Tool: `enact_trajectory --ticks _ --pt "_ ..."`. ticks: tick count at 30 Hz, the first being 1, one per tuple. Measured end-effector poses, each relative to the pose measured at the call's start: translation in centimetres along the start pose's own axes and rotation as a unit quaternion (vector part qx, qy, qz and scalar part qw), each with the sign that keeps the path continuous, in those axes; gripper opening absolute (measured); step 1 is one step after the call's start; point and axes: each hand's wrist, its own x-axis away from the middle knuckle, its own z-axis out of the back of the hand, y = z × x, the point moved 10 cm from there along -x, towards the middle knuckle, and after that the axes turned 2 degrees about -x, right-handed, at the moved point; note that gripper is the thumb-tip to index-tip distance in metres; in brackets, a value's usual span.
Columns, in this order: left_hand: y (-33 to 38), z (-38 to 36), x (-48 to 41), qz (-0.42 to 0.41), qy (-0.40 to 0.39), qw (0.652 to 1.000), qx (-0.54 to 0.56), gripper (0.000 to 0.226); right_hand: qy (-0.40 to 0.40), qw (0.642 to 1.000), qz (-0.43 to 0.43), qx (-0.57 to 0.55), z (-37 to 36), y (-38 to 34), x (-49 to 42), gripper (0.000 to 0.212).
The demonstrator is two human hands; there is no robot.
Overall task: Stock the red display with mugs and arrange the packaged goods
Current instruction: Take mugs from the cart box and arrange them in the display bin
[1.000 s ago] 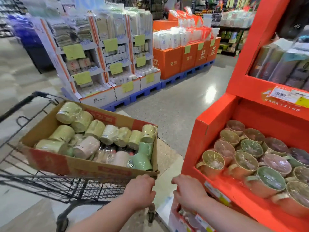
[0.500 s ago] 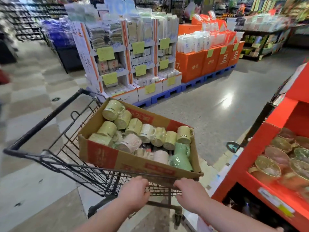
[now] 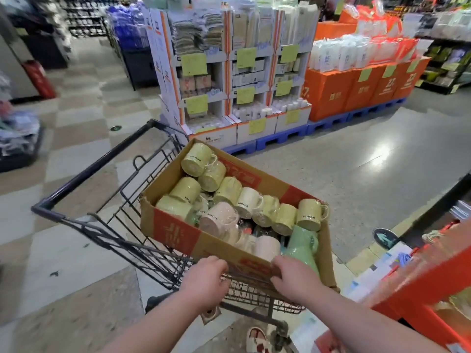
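At the near edge of the brown-and-red cardboard box (image 3: pixel 175 233), left hand (image 3: pixel 204 282) and right hand (image 3: pixel 293 277) are curled over the rim. Open grey floor (image 3: pixel 356 174) is seen ahead, orange-red cardboard display (image 3: pixel 433 284) close right.

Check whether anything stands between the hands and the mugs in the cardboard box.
Nothing visible does. The cardboard box is open on top, the mugs lie loose inside, and the left hand and right hand grip its near wall.

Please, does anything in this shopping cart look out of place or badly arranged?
Yes. The brown cardboard box sits askew on the black wire shopping cart, its near right corner seemingly past the rim. Inside, the plastic-wrapped ceramic mugs lie tumbled, mostly on their sides, in no order.
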Motion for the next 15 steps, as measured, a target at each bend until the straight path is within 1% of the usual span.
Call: enact_trajectory --ticks 5,9,13,15 --pt "-1.2 1.7 -4.0 0.023 0.018 0.999 -0.016 0.032 -0.019 1.0 -0.005 -0.011 0.4 1.8 -5.1 0.037" --pt "-0.7 2.5 -8.6 0.024 0.008 0.999 -0.041 0.036 -0.033 0.999 -0.019 -0.027 0.7 4.4 -8.7 0.038" --pt "0.0 2.5 -12.8 0.018 -0.002 0.999 -0.04 0.034 -0.051 0.997 -0.028 -0.052 0.7 6.7 -12.0 0.039" --pt "0.0 2.2 -14.8 0.019 -0.01 0.999 -0.04 0.038 -0.057 0.997 -0.032 -0.052 0.8 7.6 -13.5 0.037"
